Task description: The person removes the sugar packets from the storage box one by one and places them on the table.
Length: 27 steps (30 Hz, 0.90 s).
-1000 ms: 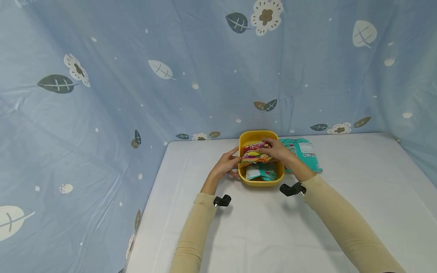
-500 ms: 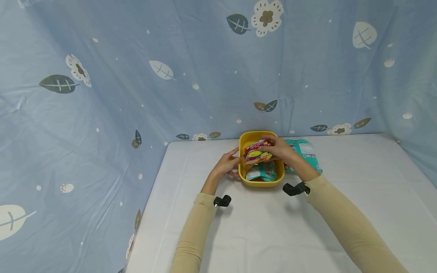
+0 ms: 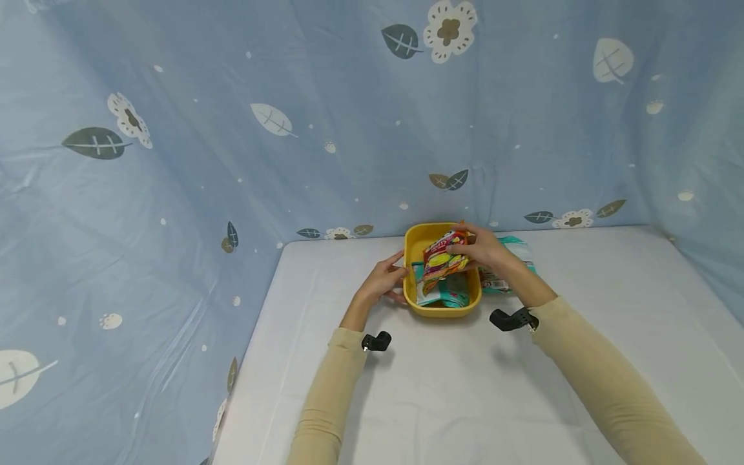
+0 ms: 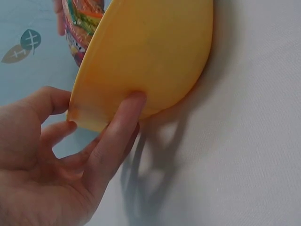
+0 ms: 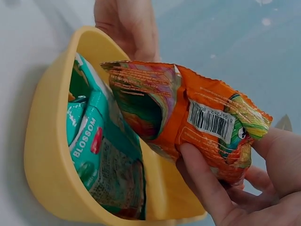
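— Yellow plastic first, from the head view: steadying the yellow bowl (image 3: 443, 309) on the white worktop (image 3: 453, 387) with the left hand (image 3: 383, 282), fingers loose against its left wall.

— And pinching the orange snack packet (image 3: 443, 258) in the right hand (image 3: 488, 252), holding it tilted just above the bowl's far half?

— Yes, over the teal packet (image 3: 444, 297) lying inside. Also noting a teal pack (image 3: 500, 281) on the worktop just right of the bowl, partly hidden by the wrist.

— Moving to the left wrist view.

— Pressing straight fingers (image 4: 122, 122) of the left hand (image 4: 47, 179) against the bowl's (image 4: 150, 56) outer wall, thumb near the rim; not wrapping round anything.

— Right wrist view?

— Gripping the orange snack packet (image 5: 188, 122) at its barcode end, thumb and fingers of the right hand (image 5: 244, 188) curling round the crinkled foil, the other end hanging over the teal packet (image 5: 94, 146) in the bowl (image 5: 47, 155).

— Judging the step, then?

— Probably handling the packet at the bowl's mouth, not resting in it. Next, likely calling for keeping the bowl braced and clearing the rim with the loose end.
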{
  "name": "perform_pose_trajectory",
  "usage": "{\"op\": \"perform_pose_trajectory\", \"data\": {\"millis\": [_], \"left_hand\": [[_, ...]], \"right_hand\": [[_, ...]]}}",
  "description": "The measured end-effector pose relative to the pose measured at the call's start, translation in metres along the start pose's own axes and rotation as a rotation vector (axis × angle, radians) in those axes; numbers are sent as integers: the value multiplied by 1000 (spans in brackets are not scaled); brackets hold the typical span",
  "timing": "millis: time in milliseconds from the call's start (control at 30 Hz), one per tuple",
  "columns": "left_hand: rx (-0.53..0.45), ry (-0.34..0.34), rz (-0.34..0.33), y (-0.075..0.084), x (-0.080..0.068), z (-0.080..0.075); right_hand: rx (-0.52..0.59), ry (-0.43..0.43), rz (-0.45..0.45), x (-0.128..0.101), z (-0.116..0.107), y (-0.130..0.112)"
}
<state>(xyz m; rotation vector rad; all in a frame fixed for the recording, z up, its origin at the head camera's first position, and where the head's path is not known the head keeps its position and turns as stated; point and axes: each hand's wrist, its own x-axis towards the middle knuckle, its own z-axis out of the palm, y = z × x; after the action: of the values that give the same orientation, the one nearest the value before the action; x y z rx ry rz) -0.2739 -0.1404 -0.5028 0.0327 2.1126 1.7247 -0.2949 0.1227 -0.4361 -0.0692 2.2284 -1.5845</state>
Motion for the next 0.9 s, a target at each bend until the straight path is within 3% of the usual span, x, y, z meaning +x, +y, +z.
{"op": "perform_pose_trajectory", "data": {"millis": [900], "left_hand": [[-3,-22,2,1,-1,-1]], "right_hand": [[43,-11,-29,-10,0,-10]]}}
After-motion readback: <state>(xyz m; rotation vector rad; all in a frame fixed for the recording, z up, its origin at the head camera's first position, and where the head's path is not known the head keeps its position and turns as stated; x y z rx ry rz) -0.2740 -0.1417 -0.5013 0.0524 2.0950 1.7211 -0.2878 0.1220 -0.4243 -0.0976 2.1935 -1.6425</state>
